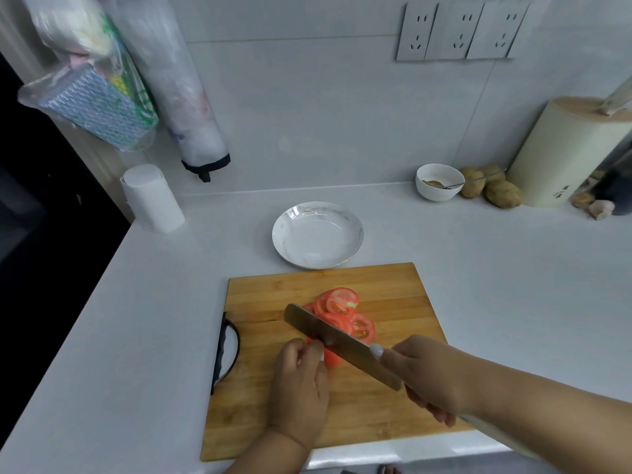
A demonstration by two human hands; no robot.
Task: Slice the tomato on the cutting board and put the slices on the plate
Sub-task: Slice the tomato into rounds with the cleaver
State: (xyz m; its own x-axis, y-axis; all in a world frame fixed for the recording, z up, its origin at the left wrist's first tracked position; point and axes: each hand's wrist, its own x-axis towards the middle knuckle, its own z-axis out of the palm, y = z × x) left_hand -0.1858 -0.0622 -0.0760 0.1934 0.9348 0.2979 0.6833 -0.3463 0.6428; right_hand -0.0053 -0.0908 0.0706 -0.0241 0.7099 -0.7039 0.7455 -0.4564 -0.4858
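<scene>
On a white kitchen counter (478, 285), the bamboo cutting board (393, 295) holds tomato slices (342, 302); the left hand (301, 388) pinches the tomato remnant (333, 359), the right hand (431, 374) clamps the cleaver (338, 340), blade running diagonally, tip far-left.

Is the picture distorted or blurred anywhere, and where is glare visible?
Head view: wide-angle bending curves the counter edge and tilts the wall sockets; the hanging bags look soft; pale glare lies on the counter's near edge below the cutting board; the left side is dark.

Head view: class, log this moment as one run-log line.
step: slicing | right hand: steel knife | left hand: red tomato piece | slices: wooden cutting board | white marbled plate: empty
</scene>
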